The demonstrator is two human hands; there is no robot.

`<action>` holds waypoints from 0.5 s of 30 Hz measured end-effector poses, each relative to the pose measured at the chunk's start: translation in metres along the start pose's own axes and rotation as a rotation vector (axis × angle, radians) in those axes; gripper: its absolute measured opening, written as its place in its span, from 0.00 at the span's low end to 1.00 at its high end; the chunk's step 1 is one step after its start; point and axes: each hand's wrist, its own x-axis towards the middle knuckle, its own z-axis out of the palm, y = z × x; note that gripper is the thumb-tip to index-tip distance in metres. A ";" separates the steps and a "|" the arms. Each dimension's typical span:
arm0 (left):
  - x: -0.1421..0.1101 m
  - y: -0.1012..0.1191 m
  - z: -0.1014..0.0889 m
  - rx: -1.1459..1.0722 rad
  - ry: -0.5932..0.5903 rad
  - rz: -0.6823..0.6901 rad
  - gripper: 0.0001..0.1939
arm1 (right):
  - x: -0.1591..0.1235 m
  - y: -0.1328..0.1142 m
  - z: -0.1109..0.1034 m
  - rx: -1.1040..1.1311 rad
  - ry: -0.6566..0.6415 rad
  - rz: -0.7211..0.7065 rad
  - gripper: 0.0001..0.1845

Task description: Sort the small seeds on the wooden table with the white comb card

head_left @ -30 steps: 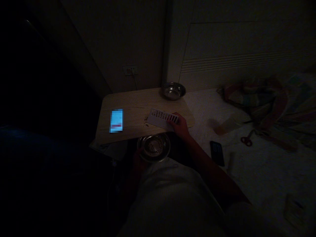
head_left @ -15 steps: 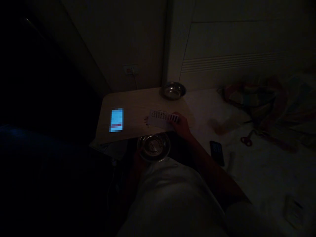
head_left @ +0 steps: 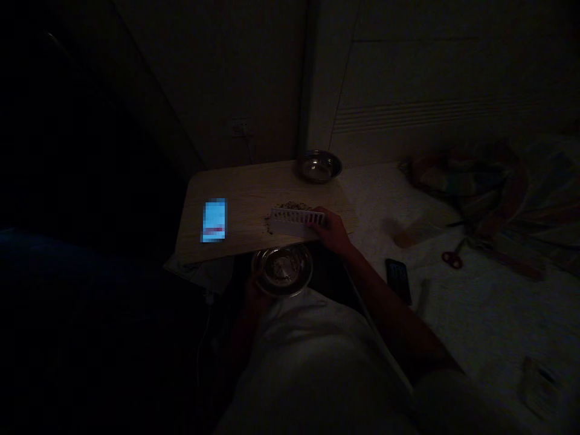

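Observation:
In dim light, my right hand [head_left: 330, 232] is closed on the right end of a white plastic piece with a row of slots [head_left: 290, 225]; its exact kind is unclear. The piece stands tilted on the wooden tabletop [head_left: 244, 187], near its front edge. Small crumb-like bits [head_left: 292, 206] lie in a heap just behind it, with a few more off its left end. My left hand [head_left: 257, 289] grips the left rim of a shiny metal bowl [head_left: 309, 272] under the table's front edge. Some bits lie inside that bowl.
A second metal bowl [head_left: 321, 167] stands at the back right of the table. A lit phone-like screen [head_left: 214, 220] is on the left. On the white bedding to the right lie a dark phone [head_left: 399, 281], red-handled scissors [head_left: 452, 260] and crumpled patterned cloth [head_left: 471, 175].
My right hand has shifted the slotted piece slightly forward and tipped it, so the heap of bits now shows behind it. My left hand and the bowl stay in place. The scene's lighting has changed.

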 end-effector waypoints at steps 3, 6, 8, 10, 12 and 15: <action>-0.003 -0.002 0.001 0.024 -0.040 0.053 0.16 | -0.001 -0.007 -0.002 -0.026 -0.014 -0.037 0.10; -0.002 -0.003 0.000 0.024 -0.035 0.082 0.14 | -0.001 -0.011 -0.002 -0.038 -0.021 -0.048 0.10; 0.000 -0.002 0.000 0.018 -0.015 0.057 0.13 | -0.001 -0.010 -0.002 -0.029 -0.026 -0.046 0.10; 0.002 -0.001 0.001 0.010 0.006 0.024 0.12 | -0.001 -0.008 0.000 -0.014 -0.031 -0.050 0.11; 0.002 0.000 0.002 -0.002 0.013 0.017 0.11 | -0.001 -0.007 0.001 -0.017 -0.035 -0.059 0.11; 0.002 0.000 0.003 -0.010 -0.022 -0.007 0.12 | -0.001 -0.006 0.004 -0.038 -0.036 -0.061 0.12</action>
